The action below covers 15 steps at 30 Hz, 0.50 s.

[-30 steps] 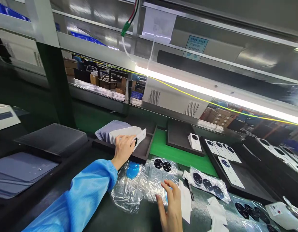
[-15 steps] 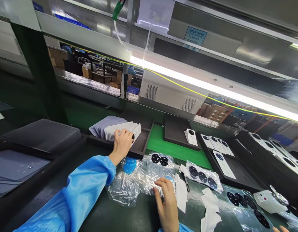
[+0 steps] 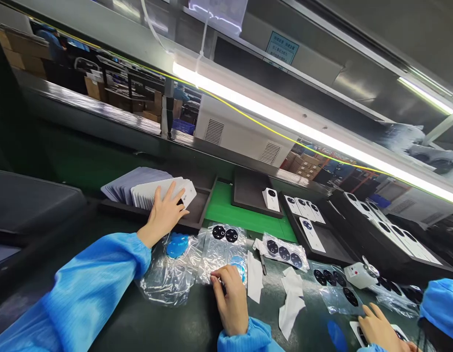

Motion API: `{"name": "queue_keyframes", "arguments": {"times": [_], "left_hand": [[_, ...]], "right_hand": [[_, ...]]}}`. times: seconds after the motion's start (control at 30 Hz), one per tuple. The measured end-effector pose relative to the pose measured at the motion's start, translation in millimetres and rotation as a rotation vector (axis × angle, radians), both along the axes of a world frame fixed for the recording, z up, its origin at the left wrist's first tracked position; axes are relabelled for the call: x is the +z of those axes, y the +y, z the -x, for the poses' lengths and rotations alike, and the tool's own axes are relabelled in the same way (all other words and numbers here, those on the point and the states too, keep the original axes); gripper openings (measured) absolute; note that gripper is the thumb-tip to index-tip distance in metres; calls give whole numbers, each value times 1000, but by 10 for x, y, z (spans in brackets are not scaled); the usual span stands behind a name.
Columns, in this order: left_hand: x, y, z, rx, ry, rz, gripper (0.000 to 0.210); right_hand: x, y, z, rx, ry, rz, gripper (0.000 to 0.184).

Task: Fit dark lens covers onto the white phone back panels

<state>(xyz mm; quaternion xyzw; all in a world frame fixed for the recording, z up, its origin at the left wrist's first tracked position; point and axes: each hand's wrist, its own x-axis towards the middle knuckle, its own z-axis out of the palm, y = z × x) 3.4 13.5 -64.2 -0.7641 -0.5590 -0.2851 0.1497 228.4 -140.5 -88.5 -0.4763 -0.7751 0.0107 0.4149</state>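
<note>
Panels [image 3: 143, 193] stand beneath the left hand [image 3: 164, 212], fingers wide; clear plastic [image 3: 216, 252] lies beyond the right hand [image 3: 232, 300], fingers curled, grip unclear.

The left arm [image 3: 90, 283], sleeved in blue, slants up from the lower left to a bare wrist [image 3: 147, 236]. The left hand [image 3: 163, 215] is held back upward, its fingers [image 3: 169, 191] spread forward and the thumb angled out to the right. The right hand [image 3: 232, 300] sits lower, fingers bent toward the thumb; whether those 2 meet is hard to tell. Below it shows a blue cuff [image 3: 244, 336].
</note>
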Motion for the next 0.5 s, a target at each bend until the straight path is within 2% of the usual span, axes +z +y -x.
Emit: {"name": "queue_keyframes", "arguments": {"times": [0.17,0.3,0.4,0.5], "left_hand": [[0,-38,-18,-12,39,11,15],[70,-91,-54,-4,12,16,15],[215,-177,-105,-8,-21,19,31],[457,-387,-159,-35,-20,19,38]], "right_hand": [[-88,19,26,-16,26,-13,36],[-68,32,26,-8,19,-27,36],[-85,61,-23,52,1,-29,30],[-235,132,-110,83,-34,-32,30]]}}
